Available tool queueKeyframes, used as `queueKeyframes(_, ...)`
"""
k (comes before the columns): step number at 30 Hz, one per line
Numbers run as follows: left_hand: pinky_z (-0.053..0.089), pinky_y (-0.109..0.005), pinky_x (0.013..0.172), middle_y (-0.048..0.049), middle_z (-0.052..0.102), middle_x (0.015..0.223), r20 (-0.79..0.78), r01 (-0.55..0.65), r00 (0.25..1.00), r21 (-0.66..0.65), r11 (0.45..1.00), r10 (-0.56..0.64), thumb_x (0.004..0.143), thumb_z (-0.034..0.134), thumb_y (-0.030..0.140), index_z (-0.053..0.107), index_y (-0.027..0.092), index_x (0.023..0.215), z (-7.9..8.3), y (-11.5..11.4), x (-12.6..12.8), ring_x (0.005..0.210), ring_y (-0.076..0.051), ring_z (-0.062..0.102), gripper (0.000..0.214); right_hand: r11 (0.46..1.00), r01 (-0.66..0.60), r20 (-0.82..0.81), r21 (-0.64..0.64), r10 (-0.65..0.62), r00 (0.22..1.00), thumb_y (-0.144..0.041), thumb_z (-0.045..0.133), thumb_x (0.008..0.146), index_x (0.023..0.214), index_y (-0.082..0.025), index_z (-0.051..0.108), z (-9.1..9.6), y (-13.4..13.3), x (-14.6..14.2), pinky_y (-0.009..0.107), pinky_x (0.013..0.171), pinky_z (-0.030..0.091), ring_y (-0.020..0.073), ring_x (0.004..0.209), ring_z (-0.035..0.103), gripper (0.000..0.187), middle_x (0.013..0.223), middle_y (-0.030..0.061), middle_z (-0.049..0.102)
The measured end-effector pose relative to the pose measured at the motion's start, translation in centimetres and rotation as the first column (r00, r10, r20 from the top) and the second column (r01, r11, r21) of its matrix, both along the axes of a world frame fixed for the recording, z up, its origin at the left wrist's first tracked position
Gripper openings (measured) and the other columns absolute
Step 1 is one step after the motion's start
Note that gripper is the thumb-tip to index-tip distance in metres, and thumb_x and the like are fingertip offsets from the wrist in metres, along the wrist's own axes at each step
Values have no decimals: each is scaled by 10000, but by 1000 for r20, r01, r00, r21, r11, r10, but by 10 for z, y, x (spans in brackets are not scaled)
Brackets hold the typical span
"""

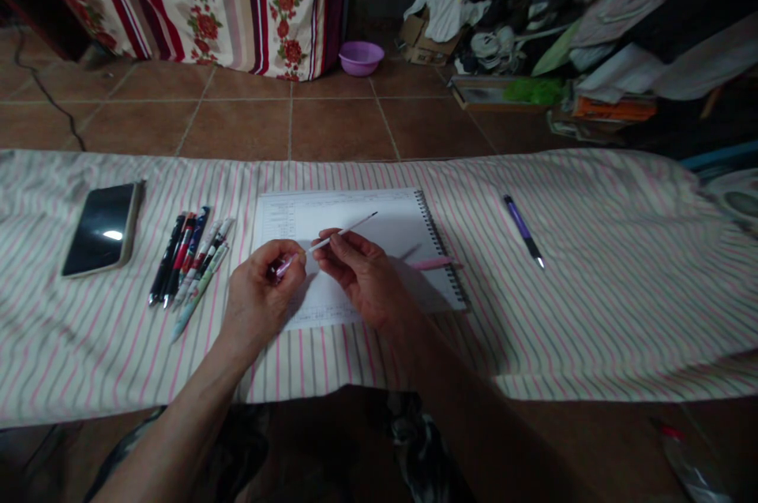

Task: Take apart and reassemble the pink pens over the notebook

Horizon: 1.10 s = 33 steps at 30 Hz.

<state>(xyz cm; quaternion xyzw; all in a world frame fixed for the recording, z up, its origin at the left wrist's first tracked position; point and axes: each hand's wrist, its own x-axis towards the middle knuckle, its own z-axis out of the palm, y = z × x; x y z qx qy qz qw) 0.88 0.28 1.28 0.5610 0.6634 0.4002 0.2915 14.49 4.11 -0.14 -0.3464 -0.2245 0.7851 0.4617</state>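
Observation:
My left hand [264, 286] is closed round a small pink-purple pen part [287, 264], most of it hidden by the fingers. In my right hand [364, 278], thumb and fingers pinch a thin white pen refill [349, 228], its dark tip pointing up and to the right. The refill's lower end comes close to the left fingertips; whether it touches the pen part I cannot tell. Both hands are above an open spiral notebook [373, 207] with printed pages. A pink pen barrel [431, 262] lies across the notebook's spiral edge, right of my right hand.
Several pens [193, 258] lie grouped on the striped cloth [604, 274] at left, beside a phone [100, 230]. A purple pen [523, 231] lies apart on the right. Beyond the cloth, a pink basin [361, 58] stands on the tiled floor, near piled clothes and a cardboard box [429, 37].

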Motion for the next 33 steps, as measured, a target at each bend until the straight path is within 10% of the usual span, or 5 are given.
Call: queueKeyframes(33, 400, -210, 507, 22, 583, 602, -57, -28, 998, 51, 998, 31, 734, 533, 256, 599, 181, 718, 5, 1, 1, 521, -109, 509, 101, 999, 49, 21, -19, -48, 999, -241, 791, 569, 673, -169, 681, 2, 1, -3, 223, 674, 538, 93, 647, 629, 168, 658, -21, 657)
